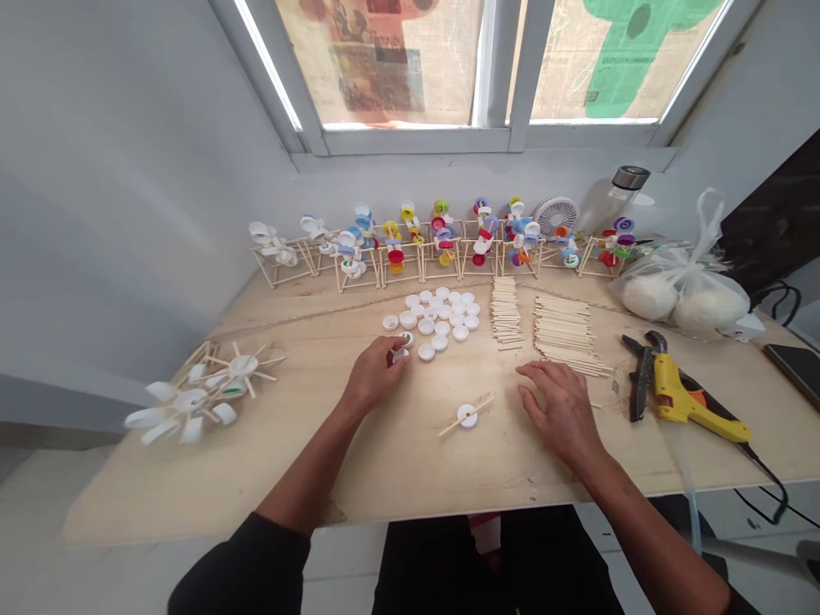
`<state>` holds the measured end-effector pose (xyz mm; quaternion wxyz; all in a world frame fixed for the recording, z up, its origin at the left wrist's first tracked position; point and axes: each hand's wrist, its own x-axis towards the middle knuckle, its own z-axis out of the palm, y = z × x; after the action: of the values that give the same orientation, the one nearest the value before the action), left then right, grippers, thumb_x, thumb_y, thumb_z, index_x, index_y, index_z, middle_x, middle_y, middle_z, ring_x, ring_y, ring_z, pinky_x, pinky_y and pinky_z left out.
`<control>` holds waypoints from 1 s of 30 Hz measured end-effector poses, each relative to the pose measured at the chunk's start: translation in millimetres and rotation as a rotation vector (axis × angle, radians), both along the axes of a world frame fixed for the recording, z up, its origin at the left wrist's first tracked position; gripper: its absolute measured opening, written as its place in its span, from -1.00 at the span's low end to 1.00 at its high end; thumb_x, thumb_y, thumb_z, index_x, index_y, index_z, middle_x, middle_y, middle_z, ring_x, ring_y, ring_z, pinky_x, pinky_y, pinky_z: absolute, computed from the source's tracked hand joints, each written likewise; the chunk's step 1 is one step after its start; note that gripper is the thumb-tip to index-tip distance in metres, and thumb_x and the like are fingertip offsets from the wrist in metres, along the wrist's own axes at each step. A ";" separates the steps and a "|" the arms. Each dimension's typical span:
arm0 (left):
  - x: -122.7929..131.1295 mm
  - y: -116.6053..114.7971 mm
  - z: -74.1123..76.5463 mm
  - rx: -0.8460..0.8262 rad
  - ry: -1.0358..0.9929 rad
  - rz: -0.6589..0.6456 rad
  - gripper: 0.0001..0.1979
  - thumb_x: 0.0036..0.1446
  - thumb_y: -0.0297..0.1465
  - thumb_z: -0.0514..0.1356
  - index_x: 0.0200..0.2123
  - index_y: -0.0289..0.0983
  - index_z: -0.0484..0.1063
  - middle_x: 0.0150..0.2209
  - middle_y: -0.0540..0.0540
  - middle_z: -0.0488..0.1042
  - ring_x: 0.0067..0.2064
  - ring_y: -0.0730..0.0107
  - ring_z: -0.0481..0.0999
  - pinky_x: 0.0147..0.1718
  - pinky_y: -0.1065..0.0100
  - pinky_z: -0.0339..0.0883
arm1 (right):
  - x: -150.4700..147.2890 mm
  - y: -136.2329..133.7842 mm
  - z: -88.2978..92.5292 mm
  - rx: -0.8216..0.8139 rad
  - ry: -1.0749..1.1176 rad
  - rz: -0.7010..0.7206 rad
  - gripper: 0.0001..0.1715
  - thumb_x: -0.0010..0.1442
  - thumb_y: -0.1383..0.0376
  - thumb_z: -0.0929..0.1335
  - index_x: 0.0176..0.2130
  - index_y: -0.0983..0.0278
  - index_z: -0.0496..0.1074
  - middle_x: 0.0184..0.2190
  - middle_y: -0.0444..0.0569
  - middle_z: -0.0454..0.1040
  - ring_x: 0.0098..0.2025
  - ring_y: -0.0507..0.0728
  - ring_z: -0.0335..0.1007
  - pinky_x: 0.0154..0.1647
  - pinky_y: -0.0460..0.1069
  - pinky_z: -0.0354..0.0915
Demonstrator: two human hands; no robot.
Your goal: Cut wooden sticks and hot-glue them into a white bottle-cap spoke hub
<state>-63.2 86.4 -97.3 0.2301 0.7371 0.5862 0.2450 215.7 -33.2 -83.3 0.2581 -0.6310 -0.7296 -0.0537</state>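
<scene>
My left hand (375, 372) rests on the wooden table (397, 444) with its fingers pinched on a white bottle cap (401, 351) at the near edge of a cluster of several white caps (436, 318). My right hand (559, 403) lies flat, palm down, fingers spread, holding nothing. Between my hands lies a white cap glued to a thin wooden stick (467, 415). Just beyond my right hand are two piles of wooden sticks (564, 333).
A yellow glue gun (688, 400) and black pliers (641, 376) lie at the right, beside a plastic bag with white balls (679, 295). Several stick frames with coloured caps (442, 239) line the back wall. White cap wheels (198, 397) sit at the left. A phone (798, 367) lies far right.
</scene>
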 end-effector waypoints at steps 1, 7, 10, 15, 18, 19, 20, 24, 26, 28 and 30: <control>1.5 -2.8 0.3 0.004 -0.016 -0.013 -0.68 0.04 -0.29 0.05 -0.14 -0.21 0.43 -0.19 -0.07 0.47 -0.31 0.38 0.43 -0.29 0.35 0.34 | -4.4 6.2 4.0 -0.020 0.006 0.018 -0.75 0.21 0.30 0.24 -0.14 0.24 0.43 -0.18 0.01 0.49 -0.10 0.20 0.32 -0.09 0.09 0.10; 0.8 -21.9 3.2 0.026 -0.225 -0.052 -0.71 0.03 -0.32 0.08 -0.17 -0.22 0.45 -0.20 -0.08 0.46 -0.29 0.39 0.44 -0.27 0.33 0.37 | -40.5 55.2 28.3 -0.206 -0.115 0.137 -0.73 0.23 0.32 0.25 -0.09 0.23 0.42 -0.16 0.02 0.49 -0.08 0.17 0.30 -0.07 0.06 0.03; 1.1 -34.3 2.0 0.010 -0.311 -0.046 -0.73 0.04 -0.31 0.12 -0.17 -0.21 0.45 -0.17 -0.07 0.46 -0.28 0.40 0.46 -0.24 0.32 0.38 | -64.0 81.1 31.0 -0.277 -0.229 0.215 -0.71 0.21 0.30 0.28 -0.06 0.23 0.41 -0.16 0.03 0.49 -0.09 0.18 0.29 -0.08 0.06 0.01; 6.2 -52.6 -5.2 -0.025 -0.381 -0.037 -0.72 0.07 -0.26 0.13 -0.15 -0.21 0.43 -0.16 -0.07 0.49 -0.19 0.36 0.48 -0.15 0.29 0.36 | -91.5 110.0 22.6 -0.287 -0.333 0.267 -0.72 0.19 0.39 0.25 -0.10 0.26 0.43 -0.16 0.08 0.47 -0.09 0.22 0.27 -0.10 0.09 -0.02; 8.2 -59.8 -7.9 0.000 -0.316 -0.054 -0.73 0.09 -0.27 0.12 -0.15 -0.21 0.42 -0.14 -0.09 0.50 -0.12 0.30 0.47 -0.10 0.24 0.35 | -95.8 116.5 19.6 -0.282 -0.390 0.265 -0.70 0.22 0.43 0.20 -0.14 0.29 0.44 -0.17 0.12 0.45 -0.11 0.23 0.25 -0.12 0.11 -0.02; 8.3 -61.7 -8.2 0.021 -0.276 -0.058 -0.74 0.09 -0.28 0.12 -0.16 -0.21 0.42 -0.14 -0.10 0.49 -0.10 0.27 0.47 -0.09 0.22 0.34 | -95.5 116.8 19.4 -0.280 -0.405 0.263 -0.69 0.23 0.44 0.18 -0.15 0.30 0.44 -0.17 0.13 0.45 -0.11 0.24 0.25 -0.12 0.11 -0.02; 8.0 -63.4 -8.2 0.046 -0.233 -0.059 -0.75 0.09 -0.29 0.12 -0.16 -0.20 0.42 -0.13 -0.10 0.49 -0.09 0.25 0.46 -0.08 0.20 0.33 | -94.5 116.2 19.5 -0.279 -0.418 0.261 -0.68 0.24 0.44 0.17 -0.15 0.30 0.44 -0.17 0.13 0.44 -0.11 0.24 0.25 -0.13 0.11 -0.02; 5.1 -69.0 -8.0 0.123 -0.099 -0.050 -0.76 0.11 -0.32 0.09 -0.15 -0.19 0.40 -0.13 -0.11 0.49 -0.06 0.22 0.44 -0.04 0.15 0.27 | -83.7 107.5 19.5 -0.281 -0.454 0.246 -0.70 0.24 0.44 0.17 -0.16 0.29 0.43 -0.18 0.13 0.44 -0.13 0.23 0.25 -0.13 0.11 -0.03; 4.0 -70.8 -8.5 0.149 -0.053 -0.059 -0.75 0.11 -0.34 0.09 -0.13 -0.20 0.39 -0.13 -0.12 0.49 -0.05 0.21 0.42 -0.02 0.14 0.24 | -75.8 101.8 18.8 -0.285 -0.461 0.234 -0.71 0.24 0.44 0.18 -0.17 0.29 0.43 -0.19 0.13 0.44 -0.13 0.23 0.25 -0.14 0.10 -0.03; 4.0 -71.9 -9.1 0.167 -0.013 -0.082 -0.74 0.10 -0.36 0.09 -0.12 -0.20 0.39 -0.14 -0.12 0.49 -0.03 0.19 0.41 0.00 0.13 0.21 | -68.0 97.1 18.4 -0.291 -0.460 0.218 -0.73 0.22 0.45 0.19 -0.18 0.30 0.43 -0.19 0.13 0.45 -0.14 0.22 0.26 -0.15 0.09 -0.03; 4.9 -72.4 -9.1 0.174 0.022 -0.103 -0.73 0.10 -0.38 0.08 -0.10 -0.20 0.39 -0.14 -0.12 0.49 -0.02 0.18 0.39 0.00 0.13 0.20 | -61.1 93.5 19.4 -0.298 -0.452 0.203 -0.76 0.20 0.45 0.22 -0.17 0.31 0.42 -0.21 0.12 0.46 -0.16 0.21 0.28 -0.16 0.08 -0.03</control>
<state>-58.3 14.0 -106.4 0.1711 0.7861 0.5264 0.2750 154.5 60.3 -64.0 -0.0026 -0.5577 -0.8280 -0.0589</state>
